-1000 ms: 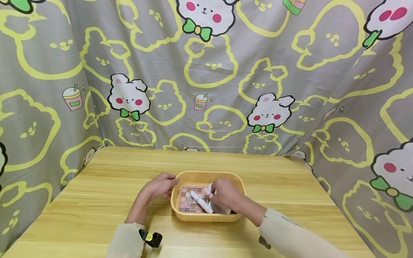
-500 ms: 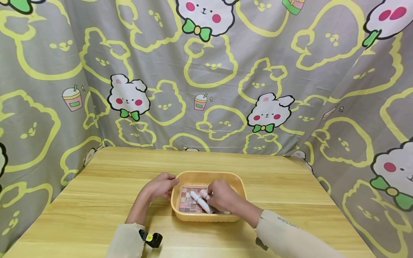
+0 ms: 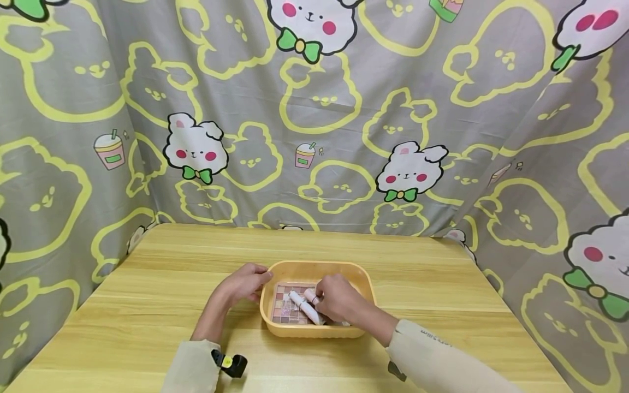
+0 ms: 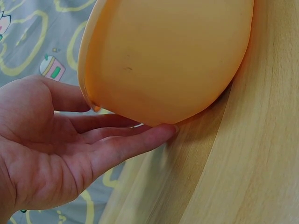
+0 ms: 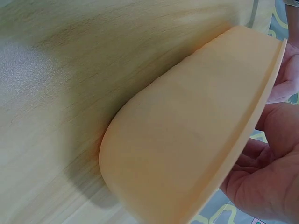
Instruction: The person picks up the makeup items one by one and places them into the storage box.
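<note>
In the head view, a yellow plastic basket (image 3: 282, 330) stands on the table. My left hand (image 3: 245, 283) grips its left end, thumb over the rim and fingers against the outer wall, as the left wrist view also shows. Inside lies an eyeshadow palette (image 3: 281, 314) with a grid of pink and brown shades. A white cosmetic tube (image 3: 306, 309) rests slantwise over it. My right hand (image 3: 341, 300) reaches into the basket, its curled fingers holding a short pink tube (image 3: 311, 296) beside the white one. The fingertips and what lies beneath that hand are hidden.
The wood-grain table (image 3: 206, 245) extends around the basket on all sides. Behind and to both sides hangs a grey curtain (image 3: 275, 147) with cartoon prints. A black wrist camera (image 3: 233, 364) sits at the left cuff.
My right hand has lowered and shifted slightly left with the pink tube, which now lies closer to the white tube. A shiny grey item under the hand is now mostly covered. The left hand stays put.
</note>
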{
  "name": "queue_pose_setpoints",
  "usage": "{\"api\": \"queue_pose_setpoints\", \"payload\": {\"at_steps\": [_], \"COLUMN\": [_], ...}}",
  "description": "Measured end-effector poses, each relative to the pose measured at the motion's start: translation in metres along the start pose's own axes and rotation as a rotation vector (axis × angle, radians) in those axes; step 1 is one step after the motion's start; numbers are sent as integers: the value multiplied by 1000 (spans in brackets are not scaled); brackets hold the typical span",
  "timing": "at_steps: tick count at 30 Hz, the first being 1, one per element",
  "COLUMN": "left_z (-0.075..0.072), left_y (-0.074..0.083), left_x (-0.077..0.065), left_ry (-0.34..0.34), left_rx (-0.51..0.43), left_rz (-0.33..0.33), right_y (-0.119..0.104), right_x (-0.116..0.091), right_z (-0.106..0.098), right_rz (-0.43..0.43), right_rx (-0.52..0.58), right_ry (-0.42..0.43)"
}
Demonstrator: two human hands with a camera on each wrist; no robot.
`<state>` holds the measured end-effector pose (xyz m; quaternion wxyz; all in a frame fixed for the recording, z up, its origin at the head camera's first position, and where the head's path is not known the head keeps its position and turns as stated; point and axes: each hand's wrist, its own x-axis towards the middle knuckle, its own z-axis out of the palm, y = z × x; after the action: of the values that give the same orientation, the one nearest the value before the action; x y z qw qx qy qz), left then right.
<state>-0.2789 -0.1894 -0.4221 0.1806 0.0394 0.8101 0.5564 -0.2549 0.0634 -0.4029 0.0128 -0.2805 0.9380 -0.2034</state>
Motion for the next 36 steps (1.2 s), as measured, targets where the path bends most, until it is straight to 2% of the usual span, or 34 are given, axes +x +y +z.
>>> {"api": "queue_pose_setpoints", "payload": {"at_steps": [8,19,36], "left_z": [-1,0,1], "left_y": [1,-1,0], "left_x": [-1,1,2], "left_ry": [3,39,37], "left_rx": [16,12,7], "left_rz": [9,-21,-29], "right_y": [1,1,2], "right_x": [0,-2,-2], "right_z": [1,1,-4], "right_rz": [4,-4,9], "right_rx": [-19,-22,-24], "right_ry": [11,19,27]}}
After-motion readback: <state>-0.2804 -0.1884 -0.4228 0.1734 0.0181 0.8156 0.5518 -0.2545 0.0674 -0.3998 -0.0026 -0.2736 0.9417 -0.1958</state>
